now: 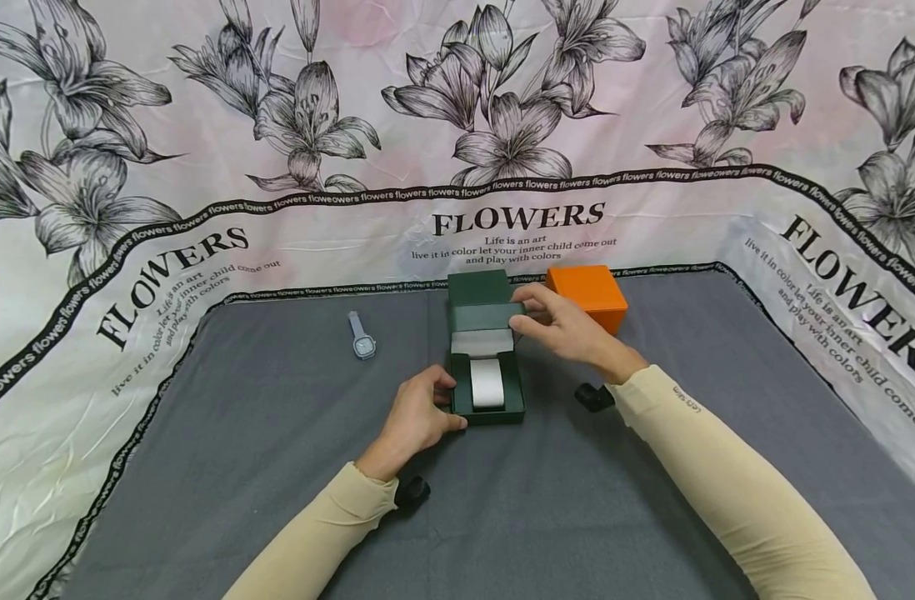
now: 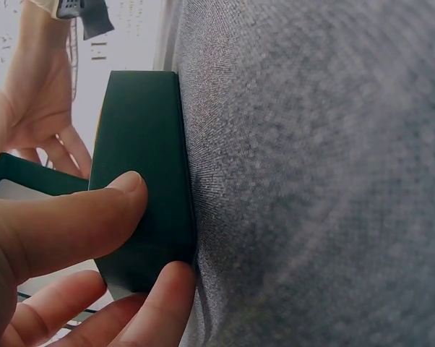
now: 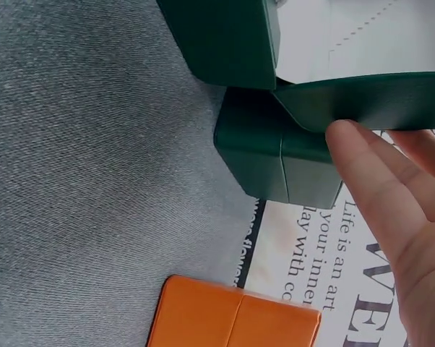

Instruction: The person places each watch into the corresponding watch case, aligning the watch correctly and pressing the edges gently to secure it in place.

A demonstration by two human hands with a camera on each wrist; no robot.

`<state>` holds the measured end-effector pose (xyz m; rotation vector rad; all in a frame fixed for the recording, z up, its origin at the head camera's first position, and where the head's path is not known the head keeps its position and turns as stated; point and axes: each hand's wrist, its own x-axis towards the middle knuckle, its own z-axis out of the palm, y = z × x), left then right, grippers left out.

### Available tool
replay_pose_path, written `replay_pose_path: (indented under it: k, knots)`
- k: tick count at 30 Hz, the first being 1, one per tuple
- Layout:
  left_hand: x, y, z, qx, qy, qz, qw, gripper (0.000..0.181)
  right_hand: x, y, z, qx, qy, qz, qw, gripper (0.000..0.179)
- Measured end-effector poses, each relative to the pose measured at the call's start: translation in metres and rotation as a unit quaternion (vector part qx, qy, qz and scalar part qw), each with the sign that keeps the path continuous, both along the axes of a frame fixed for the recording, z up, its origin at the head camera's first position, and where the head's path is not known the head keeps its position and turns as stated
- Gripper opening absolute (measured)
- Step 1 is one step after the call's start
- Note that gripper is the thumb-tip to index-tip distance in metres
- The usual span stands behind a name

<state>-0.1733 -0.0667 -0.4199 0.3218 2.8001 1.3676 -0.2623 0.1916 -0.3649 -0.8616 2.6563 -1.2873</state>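
A dark green watch box stands on the grey cloth with its lid raised. Inside sits a white cushion with no watch around it. My left hand grips the front left corner of the box; in the left wrist view the thumb lies on the green wall and the fingers bend under its other side. At the right edge of the lid, my right hand holds on with thumb and fingers; the lid hides some fingertips in the right wrist view. A light blue watch lies left of the box.
Directly behind the open box stands another green box. An orange box is just right of it, close to my right hand. The flower-printed cloth rises at the back and sides.
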Motion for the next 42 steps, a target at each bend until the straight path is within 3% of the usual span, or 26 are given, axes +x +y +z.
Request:
replay_pose_path:
  k: [21, 28, 42]
  knots:
    - [0.0, 0.001, 0.001, 0.002, -0.002, 0.005, 1.0, 0.049, -0.015, -0.004, 0.008, 0.005, 0.015, -0.02, 0.9997, 0.047]
    - [0.001, 0.001, 0.001, 0.005, -0.005, 0.003, 1.0, 0.05, -0.013, -0.004, 0.007, -0.013, 0.003, -0.017, 0.9998, 0.05]
    - [0.003, 0.002, 0.002, 0.011, -0.012, 0.006, 0.9999, 0.05, -0.012, -0.002, 0.005, -0.01, 0.023, -0.038, 0.999, 0.053]
